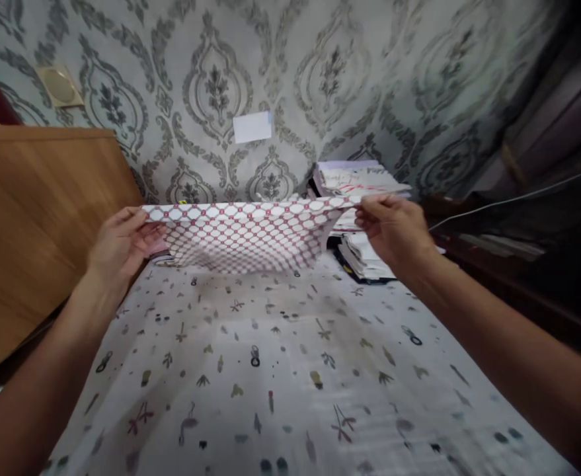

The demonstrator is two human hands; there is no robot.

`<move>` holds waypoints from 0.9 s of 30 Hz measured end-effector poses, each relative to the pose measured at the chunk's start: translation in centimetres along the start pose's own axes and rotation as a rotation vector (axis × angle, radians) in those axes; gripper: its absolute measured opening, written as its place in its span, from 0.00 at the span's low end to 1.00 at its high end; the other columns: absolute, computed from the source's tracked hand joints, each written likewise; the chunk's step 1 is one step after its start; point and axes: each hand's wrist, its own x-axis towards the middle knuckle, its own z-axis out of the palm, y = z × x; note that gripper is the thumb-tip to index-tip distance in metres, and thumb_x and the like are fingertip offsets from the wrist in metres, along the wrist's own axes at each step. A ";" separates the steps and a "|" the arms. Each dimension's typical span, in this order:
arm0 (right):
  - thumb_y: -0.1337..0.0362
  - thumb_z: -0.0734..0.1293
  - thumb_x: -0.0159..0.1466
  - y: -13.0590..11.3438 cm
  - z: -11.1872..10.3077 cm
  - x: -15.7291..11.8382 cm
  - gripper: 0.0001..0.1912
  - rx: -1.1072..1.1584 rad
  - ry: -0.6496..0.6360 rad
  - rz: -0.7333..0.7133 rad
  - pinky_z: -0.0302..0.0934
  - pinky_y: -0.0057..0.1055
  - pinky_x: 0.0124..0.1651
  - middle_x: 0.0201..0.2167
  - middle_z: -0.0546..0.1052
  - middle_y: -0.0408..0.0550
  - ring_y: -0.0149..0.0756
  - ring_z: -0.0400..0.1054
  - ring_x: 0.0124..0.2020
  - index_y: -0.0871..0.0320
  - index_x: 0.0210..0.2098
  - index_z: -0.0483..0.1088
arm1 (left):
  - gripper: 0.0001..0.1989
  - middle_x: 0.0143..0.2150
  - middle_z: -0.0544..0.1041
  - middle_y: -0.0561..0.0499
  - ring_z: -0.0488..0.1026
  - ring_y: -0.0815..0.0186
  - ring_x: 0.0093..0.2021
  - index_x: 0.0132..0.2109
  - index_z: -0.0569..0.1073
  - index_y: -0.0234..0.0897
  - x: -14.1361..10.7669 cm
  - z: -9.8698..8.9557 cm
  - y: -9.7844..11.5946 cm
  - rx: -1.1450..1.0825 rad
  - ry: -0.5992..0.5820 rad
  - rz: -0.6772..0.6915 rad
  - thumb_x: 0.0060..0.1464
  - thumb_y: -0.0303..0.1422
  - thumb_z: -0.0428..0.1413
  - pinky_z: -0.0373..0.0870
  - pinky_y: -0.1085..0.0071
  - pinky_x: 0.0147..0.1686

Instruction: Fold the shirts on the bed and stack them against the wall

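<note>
A white cloth with a red and dark lattice pattern (pixel 245 238) is stretched between my two hands above the far part of the surface. My left hand (pixel 121 241) pinches its upper left corner, and my right hand (pixel 394 225) grips the upper right corner. The top edge is pulled nearly straight, while the rest hangs down and away, blurred towards its lower edge. Beneath it lies a white sheet with small printed plants and shapes (pixel 270 370). Some folded pinkish fabric shows just behind my left fingers.
Stacked papers and books (pixel 359 178) stand at the back right, partly behind my right hand. A wooden cabinet (pixel 37 231) borders the left side. Behind is a patterned wall (pixel 290 79) with a white card (pixel 252 127) and a round switch plate (pixel 61 86). A thin cord (pixel 518 195) runs at right.
</note>
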 end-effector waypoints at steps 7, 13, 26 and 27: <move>0.58 0.77 0.53 2.6 -4.3 -4.9 0.14 -0.199 -0.111 -0.068 0.60 0.26 0.31 0.26 0.73 0.41 0.29 0.66 0.29 0.56 0.28 0.69 | 0.13 0.31 0.74 0.55 0.74 0.69 0.33 0.31 0.72 0.38 -3.7 -4.9 -3.4 0.204 -0.065 -0.131 0.44 0.37 0.68 0.76 0.73 0.34; 0.51 0.67 0.60 9.8 -10.5 -10.4 0.14 -0.859 -0.392 0.034 0.63 0.34 0.30 0.26 0.74 0.46 0.37 0.67 0.26 0.54 0.27 0.70 | 0.21 0.24 0.70 0.54 0.68 0.66 0.24 0.28 0.71 0.38 -8.2 -11.1 -10.1 0.743 -0.301 -0.434 0.41 0.52 0.63 0.63 0.73 0.23; 0.55 0.61 0.69 11.8 -4.7 -9.8 0.21 -1.445 -0.784 -0.217 0.63 0.47 0.55 0.51 0.75 0.60 0.52 0.69 0.53 0.59 0.55 0.71 | 0.17 0.51 0.74 0.45 0.70 0.55 0.52 0.52 0.70 0.43 -9.2 -7.1 -12.3 1.252 -0.830 0.053 0.66 0.45 0.45 0.66 0.60 0.52; 0.55 0.60 0.69 11.9 -4.3 -9.5 0.20 -1.491 -0.757 -0.179 0.63 0.43 0.52 0.49 0.75 0.60 0.50 0.70 0.50 0.60 0.54 0.71 | 0.17 0.50 0.74 0.45 0.70 0.55 0.51 0.52 0.70 0.42 -9.0 -7.1 -12.6 1.276 -0.821 0.055 0.66 0.45 0.45 0.66 0.60 0.51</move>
